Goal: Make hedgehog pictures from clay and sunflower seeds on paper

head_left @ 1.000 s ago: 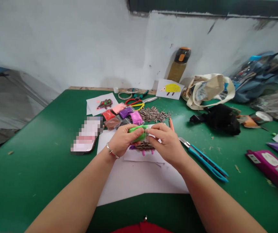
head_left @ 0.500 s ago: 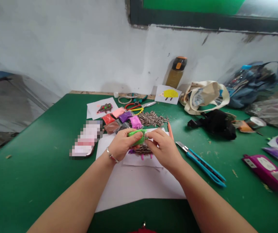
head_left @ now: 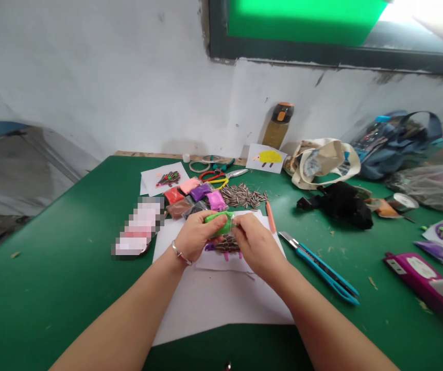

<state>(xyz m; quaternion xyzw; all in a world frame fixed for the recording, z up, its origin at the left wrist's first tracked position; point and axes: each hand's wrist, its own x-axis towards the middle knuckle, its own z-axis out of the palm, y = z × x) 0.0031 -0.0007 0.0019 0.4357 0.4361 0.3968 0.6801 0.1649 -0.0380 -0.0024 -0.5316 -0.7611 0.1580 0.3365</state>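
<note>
Left bare hand (head_left: 196,236) closed, pinching soft bright-green modelling clay (head_left: 219,224) | right bare hand (head_left: 258,245) grips its other end | clay held above flat white paper sheet (head_left: 221,304) | seems light, easily dented: better hold gently by fingertips | farther: striped sunflower seeds (head_left: 242,196)

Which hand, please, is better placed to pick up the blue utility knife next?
Probably the right hand: the blue utility knife lies on its side of the white paper, farther from the left hand. Both hold green clay.

A scuffed white wall (head_left: 109,77) with a dark-framed window (head_left: 306,20) stands behind the green table (head_left: 51,288), grey floor (head_left: 9,175) at left.
</note>
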